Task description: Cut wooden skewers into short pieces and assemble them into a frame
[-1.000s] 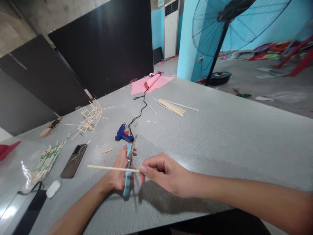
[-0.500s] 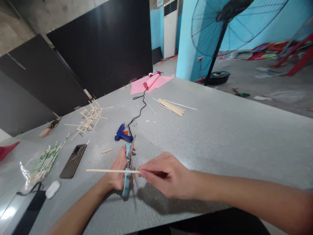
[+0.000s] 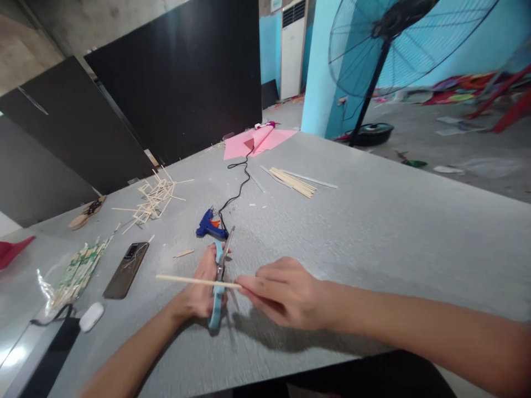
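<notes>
My left hand (image 3: 202,287) holds a pair of scissors (image 3: 218,301) with light blue handles, their blades parted and pointing up and away to the right. A thin wooden stick (image 3: 178,279) is pinched at its right end by my right hand (image 3: 282,293). The stick runs level to the left, passing over the scissors' lower handle and my left hand. Just beyond the scissors lies a blue glue gun (image 3: 211,225) with an orange trigger. Two short stick pieces (image 3: 183,254) rest left of it.
On the grey table (image 3: 373,232) are a joined stick structure (image 3: 155,199), a phone (image 3: 126,270), a white case (image 3: 91,317), packaged sticks (image 3: 83,271), loose sticks (image 3: 293,182) and pink paper (image 3: 236,146). A fan (image 3: 385,44) stands behind.
The stick's left end has risen and shifted right, so the stick now slopes slightly down to the right. The scissors have turned slightly. The camera view has shifted a little.
</notes>
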### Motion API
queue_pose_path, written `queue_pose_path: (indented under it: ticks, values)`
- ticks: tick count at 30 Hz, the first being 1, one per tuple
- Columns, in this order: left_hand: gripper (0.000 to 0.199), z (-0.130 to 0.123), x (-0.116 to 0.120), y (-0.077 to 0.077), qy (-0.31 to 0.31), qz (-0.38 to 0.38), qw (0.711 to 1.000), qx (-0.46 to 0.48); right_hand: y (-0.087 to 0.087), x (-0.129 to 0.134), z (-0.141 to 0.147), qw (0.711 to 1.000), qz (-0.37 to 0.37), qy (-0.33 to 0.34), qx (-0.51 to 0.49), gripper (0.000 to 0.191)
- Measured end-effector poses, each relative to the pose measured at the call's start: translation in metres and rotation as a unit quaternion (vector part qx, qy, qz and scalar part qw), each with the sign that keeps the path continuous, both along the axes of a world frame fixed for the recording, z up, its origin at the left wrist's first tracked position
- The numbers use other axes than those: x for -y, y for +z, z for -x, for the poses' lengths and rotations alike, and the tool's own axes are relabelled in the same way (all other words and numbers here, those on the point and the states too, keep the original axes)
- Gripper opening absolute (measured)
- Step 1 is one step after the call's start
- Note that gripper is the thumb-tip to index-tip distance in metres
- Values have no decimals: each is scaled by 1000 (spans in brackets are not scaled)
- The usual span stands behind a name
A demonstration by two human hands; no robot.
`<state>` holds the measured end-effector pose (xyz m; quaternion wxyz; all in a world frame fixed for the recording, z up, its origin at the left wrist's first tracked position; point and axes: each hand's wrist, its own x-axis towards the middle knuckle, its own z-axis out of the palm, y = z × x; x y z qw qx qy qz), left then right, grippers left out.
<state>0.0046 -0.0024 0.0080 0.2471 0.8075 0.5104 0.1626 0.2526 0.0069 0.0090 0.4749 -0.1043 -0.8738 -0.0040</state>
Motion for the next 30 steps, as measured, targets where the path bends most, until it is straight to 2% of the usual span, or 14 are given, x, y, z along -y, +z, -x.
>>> queue_pose_path:
  ticks: [2,5,8,11,14,18,23,30]
  values:
    - [90,0,0,0,-25,-23,999,34,-3,-2,-1,999,-17,-14,37,19]
    - [83,1,0,-2,-57,-50,995,58,-6,-3,0,998,-56,-6,13,22]
    - [81,3,-2,-4,-46,-61,996,53,-7,-6,0,995,-95,-23,25,21]
    - [84,3,-3,-2,-33,-54,997,33,-8,-6,0,993,-102,-47,28,22]
    - [85,2,-3,0,-43,-55,997,32,-9,-6,0,992,-116,-48,-1,24]
    - [86,3,-3,-4,-33,-59,997,33,-11,-12,1,986,-158,-48,8,22]
    - [90,7,-2,-7,-93,-66,993,39,-14,-14,1,982,-178,-61,-2,25]
    - [105,1,-2,-2,-30,-6,999,11,-15,-11,4,987,-148,-55,-12,21]
